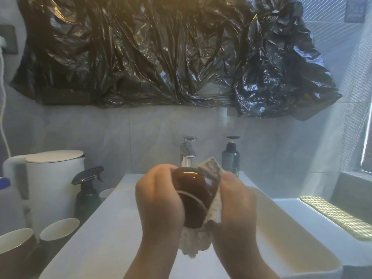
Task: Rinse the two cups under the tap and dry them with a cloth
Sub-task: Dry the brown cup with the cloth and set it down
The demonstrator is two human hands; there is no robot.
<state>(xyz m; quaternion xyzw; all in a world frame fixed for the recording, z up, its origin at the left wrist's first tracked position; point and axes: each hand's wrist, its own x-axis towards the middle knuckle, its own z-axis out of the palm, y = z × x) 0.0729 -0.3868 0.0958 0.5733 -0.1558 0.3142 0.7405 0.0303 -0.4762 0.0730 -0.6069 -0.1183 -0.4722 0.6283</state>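
Washbasin (302, 248) of white ceramic below a grey tiled wall hung with a black plastic sheet (161, 57). Fingers (161, 174) of my left hand (159, 200) curl tightly round the brown cup (191, 198), which is tilted above the middle of the basin. My right hand (235, 200) pinches the pale cloth (211, 170) and presses it flat against the cup's right side, and a loose end hangs beneath. Just beyond stands the tap (188, 152), with no water visible, and a soap bottle (230, 158) to its right. Two more cups (59, 228) sit on the tabletop at near left, beside a spray bottle (86, 194) and a white kettle (54, 178).

The step appears to be drying. Glazed ware is probably slick when wet, so I should hold the left grip firm, turn the cup inside the cloth, reach the inner wall and foot, and work over the basin.
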